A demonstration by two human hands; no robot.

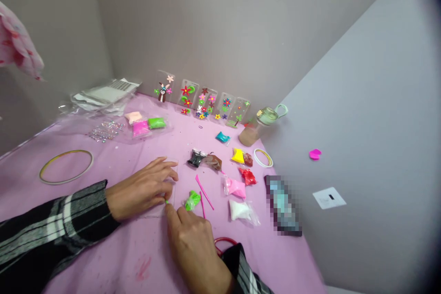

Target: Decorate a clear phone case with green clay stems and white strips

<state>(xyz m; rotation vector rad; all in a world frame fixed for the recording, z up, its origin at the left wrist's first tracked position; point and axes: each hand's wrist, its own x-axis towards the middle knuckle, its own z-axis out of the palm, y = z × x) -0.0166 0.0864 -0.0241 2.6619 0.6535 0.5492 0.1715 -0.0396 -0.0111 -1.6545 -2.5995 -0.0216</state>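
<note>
My left hand [146,187] lies over a clear flat case [151,212] on the table, its fingers stretched out and slightly bent. Close to its thumb, a tiny green piece of clay [166,201] shows at the edge of the case. My right hand [193,234] is closed, with its fingertips at that green piece; most of its fingers are hidden from above. Just beyond the right hand sits a bright green clay packet [192,200]. Two thin pink modelling tools [204,192] lie beside it.
Clay packets lie around, including white [240,210], pink [235,187] and black [196,158]. Decorated clear phone cases [203,102] lean against the wall. A bottle [257,127] stands near the right edge, a pixelated dark device [282,206] in front. A bangle-like ring [43,171] lies left.
</note>
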